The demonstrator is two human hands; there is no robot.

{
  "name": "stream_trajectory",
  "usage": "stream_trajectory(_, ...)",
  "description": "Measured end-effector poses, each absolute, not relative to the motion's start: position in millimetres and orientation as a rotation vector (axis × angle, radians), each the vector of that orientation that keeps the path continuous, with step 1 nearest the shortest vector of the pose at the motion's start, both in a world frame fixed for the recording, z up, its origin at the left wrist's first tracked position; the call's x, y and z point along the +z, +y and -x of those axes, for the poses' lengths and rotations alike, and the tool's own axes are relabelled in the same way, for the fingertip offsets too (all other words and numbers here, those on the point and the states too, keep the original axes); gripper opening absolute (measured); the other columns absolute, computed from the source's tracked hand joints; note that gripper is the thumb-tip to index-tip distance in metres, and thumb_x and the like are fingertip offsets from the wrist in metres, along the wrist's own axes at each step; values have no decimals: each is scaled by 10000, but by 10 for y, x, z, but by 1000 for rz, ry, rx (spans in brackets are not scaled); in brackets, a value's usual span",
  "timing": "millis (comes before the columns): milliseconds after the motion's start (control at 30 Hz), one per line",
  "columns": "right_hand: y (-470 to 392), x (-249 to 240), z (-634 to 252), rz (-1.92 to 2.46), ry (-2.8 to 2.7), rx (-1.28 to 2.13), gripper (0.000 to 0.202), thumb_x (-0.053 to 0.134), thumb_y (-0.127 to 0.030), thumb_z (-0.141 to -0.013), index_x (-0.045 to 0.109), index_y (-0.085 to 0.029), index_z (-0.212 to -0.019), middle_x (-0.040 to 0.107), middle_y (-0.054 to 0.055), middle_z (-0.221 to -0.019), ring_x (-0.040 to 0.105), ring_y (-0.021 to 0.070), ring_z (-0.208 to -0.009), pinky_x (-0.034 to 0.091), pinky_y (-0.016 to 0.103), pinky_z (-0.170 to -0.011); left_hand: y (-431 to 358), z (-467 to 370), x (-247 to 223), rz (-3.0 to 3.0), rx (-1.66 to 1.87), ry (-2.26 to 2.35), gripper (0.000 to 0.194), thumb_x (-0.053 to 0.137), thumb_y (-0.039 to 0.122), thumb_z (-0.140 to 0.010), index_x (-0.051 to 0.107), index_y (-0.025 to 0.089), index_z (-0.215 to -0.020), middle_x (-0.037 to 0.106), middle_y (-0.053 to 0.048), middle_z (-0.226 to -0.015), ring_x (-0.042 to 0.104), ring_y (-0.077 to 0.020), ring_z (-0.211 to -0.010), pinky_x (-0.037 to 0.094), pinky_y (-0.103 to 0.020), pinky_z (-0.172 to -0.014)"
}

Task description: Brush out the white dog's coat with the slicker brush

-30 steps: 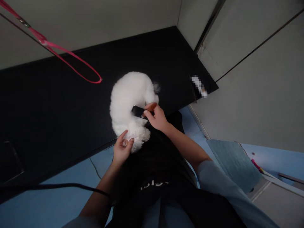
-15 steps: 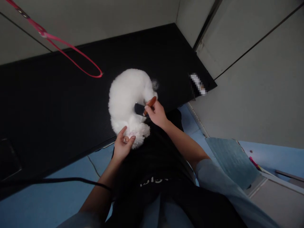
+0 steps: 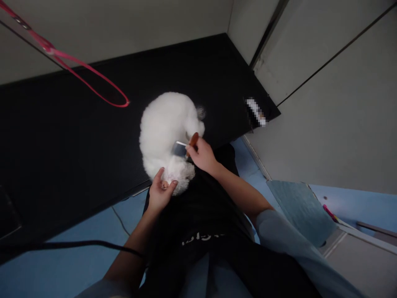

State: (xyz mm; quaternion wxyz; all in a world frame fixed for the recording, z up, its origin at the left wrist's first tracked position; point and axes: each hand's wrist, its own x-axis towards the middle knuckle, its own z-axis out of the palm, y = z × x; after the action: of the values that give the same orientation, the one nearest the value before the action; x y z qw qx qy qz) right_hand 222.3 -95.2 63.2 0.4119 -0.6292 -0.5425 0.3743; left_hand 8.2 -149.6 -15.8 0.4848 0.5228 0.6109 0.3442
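A fluffy white dog [image 3: 166, 122] lies curled on a black ribbed table [image 3: 77, 124], its head [image 3: 181, 176] at the edge nearest me. My left hand [image 3: 161, 191] cups the side of the head, thumb and forefinger pressed into the fur; its other fingers are partly hidden. In my right hand [image 3: 203, 156] is a slicker brush with an orange-brown wooden handle [image 3: 193, 140]. Its flat grey head [image 3: 180, 148] rests against the coat just above the dog's head, bristles out of sight.
A pink loop leash [image 3: 93, 76] hangs over the table's far left. A pixelated item [image 3: 256, 111] lies at the right end. Grey walls border the back and right. A black cable [image 3: 77, 245] crosses by my left forearm, above the blue floor [image 3: 83, 269].
My right hand has drawn the brush slightly down and left toward the dog's head, and the brush head has tilted. My left hand stays on the head. The whole view has shifted slightly.
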Motion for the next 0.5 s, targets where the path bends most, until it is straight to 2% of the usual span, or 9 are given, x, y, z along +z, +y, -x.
stream_trajectory(67,-976,665,-2230,1559,-1367,924,100,597,-306,-883,557,-214,-875,637,26,-862,616,188,-812,508,322,-770,-1499,-78,-168,-1286,834,1501,989,765,663,-644,463,93,-1395,376,102,-552,425,-111,-471,391,-261,-482)
stream_trajectory(167,-1030,695,-2227,1524,-1445,1118,104,618,-283,-863,544,-212,-848,620,6,-780,605,176,-725,507,313,-722,-1499,-54,-203,-1292,844,1498,973,750,697,-636,474,107,-1359,374,103,-556,424,-108,-470,376,-257,-474)
stream_trajectory(300,-1094,663,-2222,1662,-1261,905,92,587,-295,-888,555,-209,-899,638,40,-880,615,195,-816,510,345,-798,-1488,-9,-268,-1268,834,1500,884,716,698,-663,472,125,-1290,375,106,-544,411,-110,-451,359,-256,-459)
stream_trajectory(433,-1147,591,-2224,1663,-1272,1125,126,630,-317,-862,559,-212,-868,632,20,-812,616,191,-762,519,348,-774,-1457,4,-276,-1304,845,1485,611,652,679,-720,507,183,-1046,438,72,-580,412,-103,-464,346,-251,-455)
stream_trajectory(500,-1170,572,-2232,1764,-1174,1021,109,610,-303,-874,554,-210,-880,632,29,-830,618,195,-787,518,359,-801,-1441,-6,-251,-1324,845,1471,486,637,643,-746,478,208,-893,439,64,-578,391,-94,-467,328,-244,-452)
